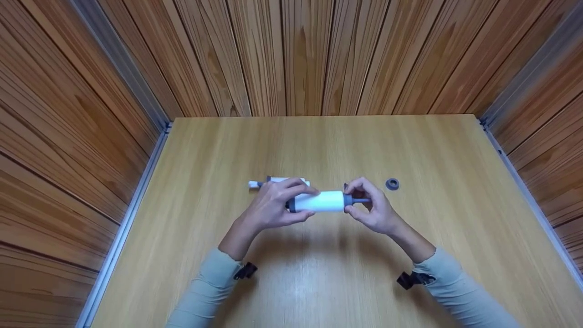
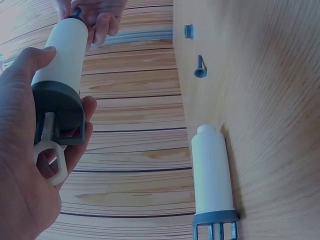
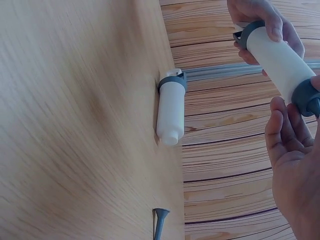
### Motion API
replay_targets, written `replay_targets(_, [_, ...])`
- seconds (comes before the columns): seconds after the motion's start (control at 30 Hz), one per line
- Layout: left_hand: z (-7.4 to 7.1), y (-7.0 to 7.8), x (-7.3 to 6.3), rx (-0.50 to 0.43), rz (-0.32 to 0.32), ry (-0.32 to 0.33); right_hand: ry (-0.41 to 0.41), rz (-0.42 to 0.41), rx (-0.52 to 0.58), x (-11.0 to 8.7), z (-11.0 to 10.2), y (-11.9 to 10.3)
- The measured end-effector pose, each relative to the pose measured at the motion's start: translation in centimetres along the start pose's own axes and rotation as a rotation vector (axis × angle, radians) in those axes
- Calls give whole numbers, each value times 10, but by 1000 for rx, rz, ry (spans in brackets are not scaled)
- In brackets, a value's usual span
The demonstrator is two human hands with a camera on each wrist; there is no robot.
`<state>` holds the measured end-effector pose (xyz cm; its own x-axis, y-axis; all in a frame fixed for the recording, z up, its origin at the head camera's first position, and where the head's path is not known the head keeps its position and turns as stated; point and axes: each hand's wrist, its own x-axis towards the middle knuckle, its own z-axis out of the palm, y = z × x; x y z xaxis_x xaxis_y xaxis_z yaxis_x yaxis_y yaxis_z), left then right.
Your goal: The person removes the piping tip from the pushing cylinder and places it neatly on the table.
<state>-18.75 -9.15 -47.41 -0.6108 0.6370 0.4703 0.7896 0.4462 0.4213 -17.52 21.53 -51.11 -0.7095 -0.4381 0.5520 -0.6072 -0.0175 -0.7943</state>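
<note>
A large white syringe (image 1: 321, 201) with grey end pieces is held level above the table between both hands. My left hand (image 1: 273, 205) grips its barrel near the handle end; a pale ring-shaped plunger handle (image 2: 59, 165) sticks out beside the palm in the left wrist view. With thumb and fingers, my right hand (image 1: 375, 209) pinches the grey collar (image 3: 304, 97) at the other end, where a thin grey nozzle (image 1: 362, 200) points right. Lying behind the left hand is a second white syringe (image 2: 212, 172), its tip bare of any collar.
A grey ring (image 1: 392, 184) lies on the table behind the right hand. A loose grey funnel-shaped nozzle (image 2: 200, 70) rests between it and the second syringe. Wood-plank walls (image 1: 303, 59) with metal edge strips (image 1: 123, 214) enclose the table's back and sides.
</note>
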Motion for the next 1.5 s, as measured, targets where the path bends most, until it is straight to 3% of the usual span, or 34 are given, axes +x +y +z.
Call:
replay_targets(0.43, [-1, 1, -1, 30, 7, 2, -9, 17, 17, 0, 0, 0])
replay_targets(0.73, [2, 0, -1, -17, 9, -5, 7, 5, -8, -1, 1, 0])
replay_targets(1.17, [4, 1, -2, -10, 31, 13, 31, 37, -13, -3, 2, -1])
replay_targets(1.5, [4, 0, -3, -34, 22, 17, 5, -14, -4, -4, 0, -1])
